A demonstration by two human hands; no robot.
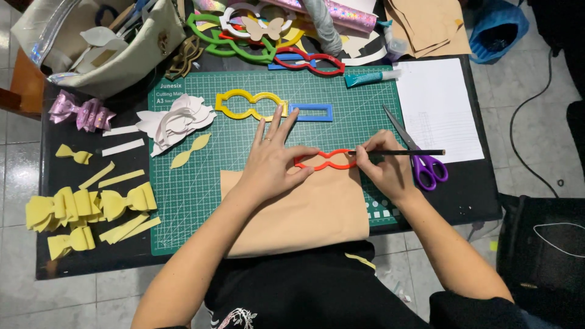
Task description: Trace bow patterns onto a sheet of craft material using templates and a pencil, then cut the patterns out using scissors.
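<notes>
My left hand (pixel 272 161) lies flat with spread fingers on an orange bow-shaped stencil (pixel 327 160), pressing it onto a tan sheet (pixel 304 213) that rests on the green cutting mat (pixel 201 201). My right hand (pixel 384 167) grips a black pencil (pixel 408 152), whose tip touches the stencil's right end. The pencil's shaft points right, over the purple-handled scissors (pixel 420 159).
A yellow bow stencil (pixel 250 105) and a blue rectangular stencil (pixel 311 112) lie higher on the mat. White cut shapes (pixel 177 122), yellow bows (pixel 85 210) and strips sit left. White paper (pixel 439 109), a glue tube (pixel 372 77), a bag (pixel 103 42) and more stencils (pixel 256 36) lie behind.
</notes>
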